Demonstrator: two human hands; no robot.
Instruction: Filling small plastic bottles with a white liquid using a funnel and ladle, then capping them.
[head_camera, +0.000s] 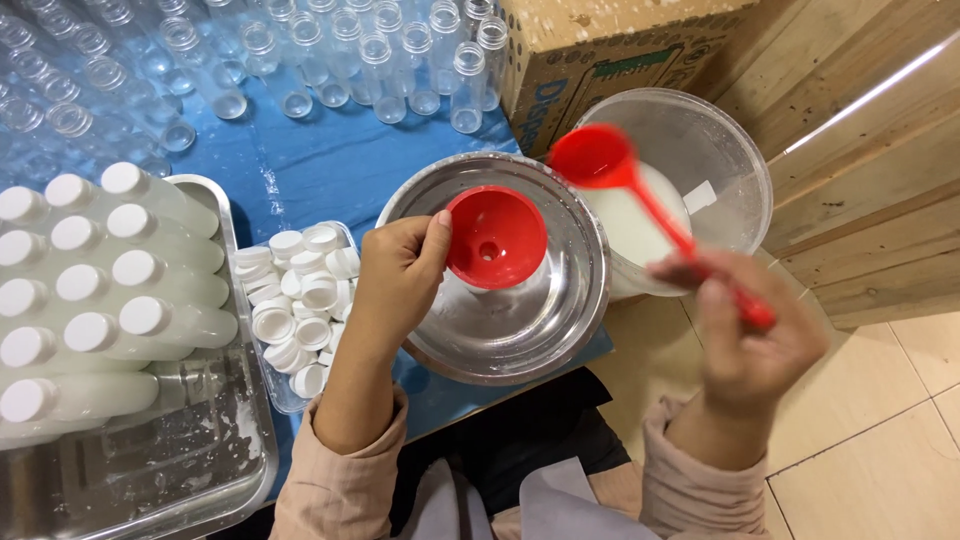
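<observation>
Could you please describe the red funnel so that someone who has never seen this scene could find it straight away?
Start at the round steel bowl on the blue table, beside the tub of white liquid. The red funnel stands over the middle of that bowl, its rim pinched by the left hand. Unlike the other red thing, the long-handled ladle in the right hand, it has a hole at its centre and no handle.

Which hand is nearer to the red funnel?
Left. The left hand grips the rim of the red funnel over the steel bowl. The right hand is off to the funnel's right, holding a red ladle above the tub of white liquid.
</observation>
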